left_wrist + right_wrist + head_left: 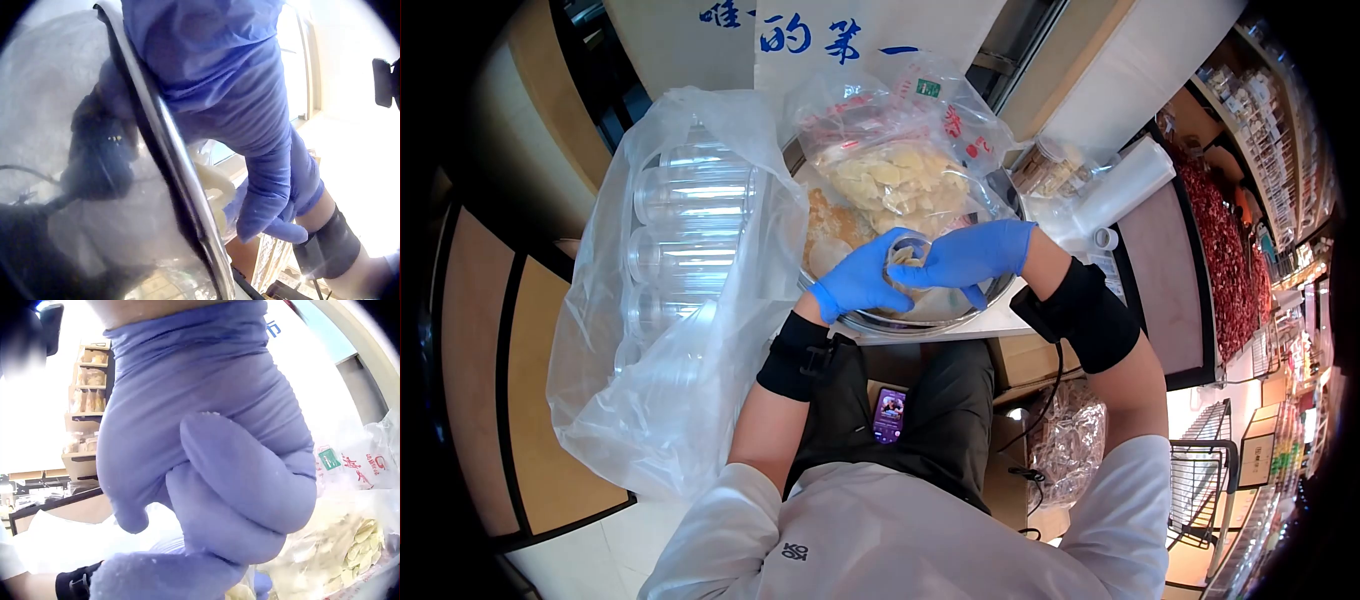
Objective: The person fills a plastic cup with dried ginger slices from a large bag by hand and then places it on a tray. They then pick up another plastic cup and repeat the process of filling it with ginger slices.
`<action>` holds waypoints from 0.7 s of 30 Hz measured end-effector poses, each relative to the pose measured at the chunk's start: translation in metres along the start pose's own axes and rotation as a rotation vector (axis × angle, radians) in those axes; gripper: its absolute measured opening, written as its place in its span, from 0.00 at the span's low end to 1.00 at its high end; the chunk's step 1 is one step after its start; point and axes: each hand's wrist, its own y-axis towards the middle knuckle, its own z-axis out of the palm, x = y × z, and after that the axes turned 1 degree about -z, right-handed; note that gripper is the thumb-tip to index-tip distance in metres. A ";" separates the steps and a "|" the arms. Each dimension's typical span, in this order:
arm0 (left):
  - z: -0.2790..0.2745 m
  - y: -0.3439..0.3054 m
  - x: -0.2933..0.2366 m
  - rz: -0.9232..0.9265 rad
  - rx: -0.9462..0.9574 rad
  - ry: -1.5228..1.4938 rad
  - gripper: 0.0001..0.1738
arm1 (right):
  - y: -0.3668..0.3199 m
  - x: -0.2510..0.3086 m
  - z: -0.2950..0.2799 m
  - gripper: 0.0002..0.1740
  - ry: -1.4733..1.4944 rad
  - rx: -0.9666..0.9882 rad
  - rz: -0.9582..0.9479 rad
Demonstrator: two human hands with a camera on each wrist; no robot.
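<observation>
In the head view, my left hand (867, 278), in a blue glove, grips a clear plastic jar (908, 246) over the near side of a round metal tray. Pale thin slices (906, 258) show in its mouth. My gloved right hand (975, 255) is right at the jar's rim and partly covers it. In the right wrist view its fingers (244, 475) curl toward the palm, the thumb stands apart, and nothing shows in the palm. White specks dot one fingertip. Behind both hands, an opened plastic bag of pale dried slices (895, 180) lies on the tray (900, 325).
A big translucent bag (650, 420) of stacked clear jars (695, 195) stands left of the tray. To the right are a roll of clear plastic (1125, 185) and a filled jar (1050, 165). A phone (889, 415) lies on the person's lap. Shop shelves (1270, 110) stand far right.
</observation>
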 end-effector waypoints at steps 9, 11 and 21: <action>0.006 0.000 -0.009 -0.011 0.021 0.134 0.49 | 0.037 -0.005 0.005 0.59 -0.246 0.339 0.184; 0.006 0.000 -0.009 0.005 0.033 0.110 0.49 | 0.030 0.002 0.003 0.57 -0.350 0.339 0.181; 0.007 -0.003 -0.009 0.053 0.052 0.143 0.47 | 0.009 0.042 0.003 0.56 -0.716 0.411 -0.067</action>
